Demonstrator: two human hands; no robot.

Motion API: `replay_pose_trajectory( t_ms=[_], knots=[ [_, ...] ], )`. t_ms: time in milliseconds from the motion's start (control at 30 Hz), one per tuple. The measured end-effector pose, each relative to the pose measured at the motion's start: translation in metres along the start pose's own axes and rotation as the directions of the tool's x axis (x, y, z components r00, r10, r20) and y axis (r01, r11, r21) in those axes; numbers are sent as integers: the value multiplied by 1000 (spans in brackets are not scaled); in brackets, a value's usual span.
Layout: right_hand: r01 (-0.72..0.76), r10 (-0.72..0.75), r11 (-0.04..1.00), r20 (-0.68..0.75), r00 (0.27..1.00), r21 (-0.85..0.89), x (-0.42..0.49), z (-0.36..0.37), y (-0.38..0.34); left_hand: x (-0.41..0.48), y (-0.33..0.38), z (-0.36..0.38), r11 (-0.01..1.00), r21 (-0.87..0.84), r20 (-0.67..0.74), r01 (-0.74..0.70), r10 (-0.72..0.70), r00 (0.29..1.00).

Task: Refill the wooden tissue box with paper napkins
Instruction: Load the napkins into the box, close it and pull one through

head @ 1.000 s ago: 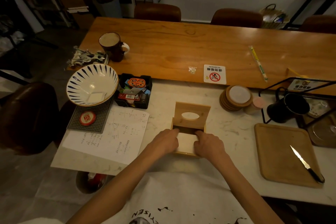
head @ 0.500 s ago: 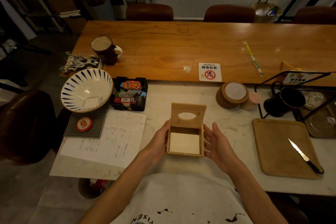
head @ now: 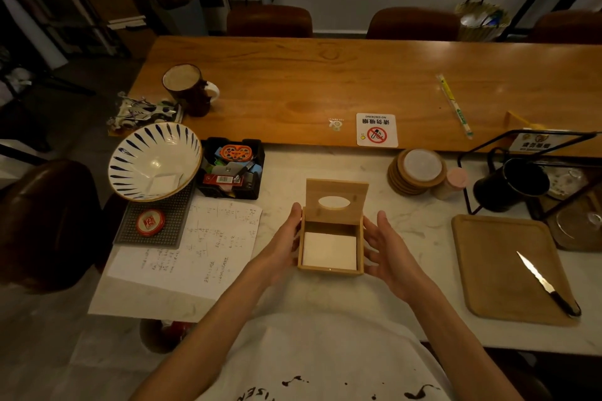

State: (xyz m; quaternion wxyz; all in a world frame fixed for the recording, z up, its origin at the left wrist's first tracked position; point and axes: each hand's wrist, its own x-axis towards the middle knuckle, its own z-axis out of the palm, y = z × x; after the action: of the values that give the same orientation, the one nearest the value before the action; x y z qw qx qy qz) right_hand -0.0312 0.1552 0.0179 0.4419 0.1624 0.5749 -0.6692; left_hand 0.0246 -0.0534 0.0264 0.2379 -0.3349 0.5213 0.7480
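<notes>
The wooden tissue box (head: 329,271) stands on the white marble counter in front of me. Its hinged lid (head: 335,190), with an oval slot, is tipped up and back. A flat stack of white paper napkins (head: 329,250) lies inside the box. My left hand (head: 280,247) rests flat against the box's left wall, fingers straight. My right hand (head: 387,252) hovers open, palm turned toward the right wall, a small gap apart from it. Neither hand grips anything.
A sheet of handwritten paper (head: 195,247) lies left of the box. Behind it sit a striped bowl (head: 153,161) and a black tray of small items (head: 233,168). Wooden coasters (head: 418,169), a black mug (head: 508,184) and a cutting board (head: 498,270) with a knife (head: 547,283) are to the right.
A second ago both hands pressed down on the napkins inside the box. They have since lifted out and spread to the box's two sides.
</notes>
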Motion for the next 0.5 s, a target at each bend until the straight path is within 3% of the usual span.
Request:
replay_pose_trajectory(
  t_ms=[100,233,500],
  knots=[
    [-132,127,987,59,990,92,8,-8,-18,11,17,-14,990,-102,49,99,-94,994],
    [-268,269,963,85,959,-23,14,-5,-47,16,43,-20,969,-52,179,242,-229,957],
    [-278,265,960,217,940,32,10,-18,-44,13,40,-32,974,-57,300,220,-193,934]
  ],
)
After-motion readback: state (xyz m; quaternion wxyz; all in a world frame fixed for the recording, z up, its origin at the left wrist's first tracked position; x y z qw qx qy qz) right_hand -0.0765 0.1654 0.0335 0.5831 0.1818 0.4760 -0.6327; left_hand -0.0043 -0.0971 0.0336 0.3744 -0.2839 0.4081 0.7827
